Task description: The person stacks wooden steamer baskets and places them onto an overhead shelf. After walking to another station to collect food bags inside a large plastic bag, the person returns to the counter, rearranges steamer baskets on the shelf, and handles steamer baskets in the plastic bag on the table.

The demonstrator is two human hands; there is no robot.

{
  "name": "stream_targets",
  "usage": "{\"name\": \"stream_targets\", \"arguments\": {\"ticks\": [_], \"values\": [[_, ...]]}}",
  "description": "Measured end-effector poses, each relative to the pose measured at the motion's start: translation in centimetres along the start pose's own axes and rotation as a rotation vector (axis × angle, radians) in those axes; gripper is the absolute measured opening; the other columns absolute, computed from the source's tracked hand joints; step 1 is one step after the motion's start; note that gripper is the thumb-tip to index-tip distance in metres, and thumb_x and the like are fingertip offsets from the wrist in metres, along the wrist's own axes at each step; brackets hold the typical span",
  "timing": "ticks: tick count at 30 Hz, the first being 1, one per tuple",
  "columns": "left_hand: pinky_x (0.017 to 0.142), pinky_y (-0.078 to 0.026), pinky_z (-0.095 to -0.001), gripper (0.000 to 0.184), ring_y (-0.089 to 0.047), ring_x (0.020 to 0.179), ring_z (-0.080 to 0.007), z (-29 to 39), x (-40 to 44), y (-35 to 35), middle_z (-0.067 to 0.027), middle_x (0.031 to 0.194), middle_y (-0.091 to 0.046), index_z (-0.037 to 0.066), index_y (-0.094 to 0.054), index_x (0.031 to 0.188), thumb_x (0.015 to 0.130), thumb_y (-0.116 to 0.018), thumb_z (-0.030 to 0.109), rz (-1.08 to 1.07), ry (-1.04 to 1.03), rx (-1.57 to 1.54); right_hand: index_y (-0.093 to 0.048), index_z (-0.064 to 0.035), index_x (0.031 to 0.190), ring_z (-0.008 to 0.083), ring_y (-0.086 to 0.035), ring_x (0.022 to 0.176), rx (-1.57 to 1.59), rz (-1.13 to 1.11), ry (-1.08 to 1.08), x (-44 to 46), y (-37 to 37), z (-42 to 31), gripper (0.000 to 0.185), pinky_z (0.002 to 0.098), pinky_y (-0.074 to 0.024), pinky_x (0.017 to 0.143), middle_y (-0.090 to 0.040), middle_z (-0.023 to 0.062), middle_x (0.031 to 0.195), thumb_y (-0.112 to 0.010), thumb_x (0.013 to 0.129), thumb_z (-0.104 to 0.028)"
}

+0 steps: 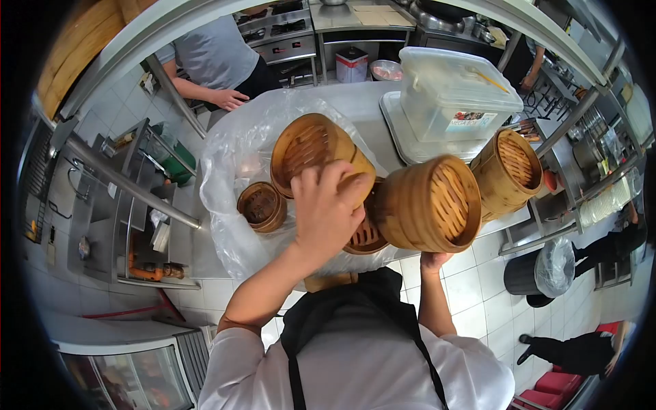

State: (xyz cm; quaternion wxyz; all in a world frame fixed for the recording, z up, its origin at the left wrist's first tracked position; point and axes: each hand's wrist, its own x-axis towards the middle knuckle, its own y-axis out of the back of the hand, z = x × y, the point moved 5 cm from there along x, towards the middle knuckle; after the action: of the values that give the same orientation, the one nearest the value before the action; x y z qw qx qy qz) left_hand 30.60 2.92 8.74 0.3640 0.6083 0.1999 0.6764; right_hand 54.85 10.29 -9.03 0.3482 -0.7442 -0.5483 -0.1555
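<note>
Around the frame's centre, our left hand (328, 208) is clamped on a tilted bamboo steamer (324, 147); rightward, our right hand (434, 261) meets a second steamer (434, 205) from below, grip hidden. We expect both light, stiff, best held by their walls.

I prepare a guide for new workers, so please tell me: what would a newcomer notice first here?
Probably the large bamboo steamer right of centre, its slatted face towards the camera. Next, at the middle, the person's left grip on another steamer. The translucent plastic tub also stands out, towards the upper right.
</note>
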Motion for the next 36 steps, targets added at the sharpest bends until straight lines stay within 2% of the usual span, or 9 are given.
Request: {"name": "stream_targets", "arguments": {"ticks": [7, 13, 16, 19, 21, 23, 25, 29, 36], "values": [[0.094, -0.044, -0.0417, 0.045, -0.054, 0.106, -0.0292, -5.1, -0.4, -0.2, -0.0074, 0.121, -0.056, 0.015, -0.075, 0.105, 0.061, -0.081, 0.009, 0.188, 0.15, -0.13, -0.006, -0.0029, 0.159, 0.0304, -0.029, 0.145, -0.193, 0.231, 0.05, -0.7, 5.3, 2.7, 0.123, 0.0472, -0.0243, 0.119, -0.023, 0.0163, 0.159, -0.075, 0.078, -0.064], [0.101, -0.046, -0.039, 0.047, -0.056, 0.114, -0.0272, -10.8, -4.0, 2.1, -0.0117, 0.121, -0.055, 0.006, -0.074, 0.105, 0.059, -0.084, 0.002, 0.408, 0.484, -0.386, -0.009, 0.0011, 0.158, 0.034, -0.03, 0.145, -0.503, -0.08, -0.08, -1.3, 5.0, 5.2, 0.113, 0.0455, -0.0214, 0.121, -0.028, 0.0205, 0.156, -0.083, 0.079, -0.03], [0.1, -0.046, -0.0388, 0.049, -0.056, 0.112, -0.0269, -11.6, -5.7, 3.7, -0.0117, 0.12, -0.055, 0.007, -0.074, 0.105, 0.058, -0.085, 0.004, 0.399, 0.409, -0.268, -0.022, 0.0057, 0.154, 0.0362, -0.028, 0.146, -0.567, -0.058, -0.207, -2.7, 5.2, 5.5, 0.102, 0.0476, -0.0222, 0.121, -0.031, 0.0234, 0.155, -0.083, 0.08, -0.029], [0.095, -0.048, -0.039, 0.054, -0.056, 0.108, -0.0271, -12.0, -7.8, 3.3, -0.0103, 0.12, -0.055, 0.01, -0.074, 0.109, 0.056, -0.085, 0.005, 0.312, 0.163, -0.101, -0.042, 0.0043, 0.138, 0.0349, -0.051, 0.123, -0.722, -0.206, 0.183, -4.0, 5.5, 1.1, 0.073, 0.0461, -0.0416, 0.103, -0.052, 0.0228, 0.133, -0.081, 0.079, -0.015], [0.096, -0.042, -0.0413, 0.054, -0.053, 0.11, -0.0272, -12.7, -8.8, 1.4, -0.004, 0.123, -0.055, 0.02, -0.074, 0.112, 0.059, -0.081, 0.008, 0.134, 0.004, 0.041, -0.059, 0.0009, 0.117, 0.0319, -0.062, 0.094, -0.526, -0.641, 0.192, -5.8, 2.9, -2.1, 0.044, 0.0413, -0.0499, 0.085, -0.064, 0.0185, 0.102, -0.079, 0.082, -0.016], [0.099, -0.039, -0.043, 0.051, -0.05, 0.112, -0.0271, -13.6, -9.9, -1.1, -0.0007, 0.127, -0.055, 0.026, -0.073, 0.116, 0.067, -0.077, 0.012, -0.091, -0.12, 0.14, -0.067, 0.0003, 0.101, 0.0329, -0.065, 0.083, -0.378, -1.069, -0.332, -8.7, 1.7, -2.6, 0.026, 0.0382, -0.0529, 0.079, -0.066, 0.0155, 0.087, -0.075, 0.089, -0.021], [0.102, -0.034, -0.0447, 0.047, -0.047, 0.121, -0.0278, -13.1, -10.3, -2.7, 0.0028, 0.135, -0.055, 0.031, -0.072, 0.119, 0.075, -0.075, 0.018, -0.234, -0.196, 0.264, -0.07, 0.0011, 0.097, 0.0312, -0.066, 0.088, -0.455, -1.096, -0.83, -12.4, 2.8, -0.3, 0.025, 0.0365, -0.0527, 0.083, -0.068, 0.0161, 0.09, -0.07, 0.093, -0.024], [0.104, -0.03, -0.0468, 0.042, -0.044, 0.132, -0.0257, -11.4, -11.6, -4.4, 0.0059, 0.149, -0.05, 0.036, -0.068, 0.127, 0.087, -0.066, 0.022, -0.332, -0.321, 0.247, -0.068, 0.0031, 0.11, 0.022, -0.066, 0.101, -0.307, -0.986, -1.22, -14.4, 2.2, 2.0, 0.029, 0.0352, -0.0494, 0.093, -0.072, 0.0133, 0.105, -0.068, 0.097, -0.022], [0.104, -0.031, -0.0474, 0.043, -0.044, 0.132, -0.0294, -12.4, -11.2, -1.0, -0.0114, 0.145, -0.049, 0.028, -0.072, 0.12, 0.077, -0.08, 0.03, -0.09, -0.179, 0.086, -0.048, 0.0035, 0.143, 0.0269, -0.05, 0.13, -0.082, -1.227, -1.125, -18.3, 0.9, 7.3, 0.064, 0.0376, -0.0364, 0.111, -0.056, 0.0169, 0.142, -0.072, 0.095, -0.031]]}}
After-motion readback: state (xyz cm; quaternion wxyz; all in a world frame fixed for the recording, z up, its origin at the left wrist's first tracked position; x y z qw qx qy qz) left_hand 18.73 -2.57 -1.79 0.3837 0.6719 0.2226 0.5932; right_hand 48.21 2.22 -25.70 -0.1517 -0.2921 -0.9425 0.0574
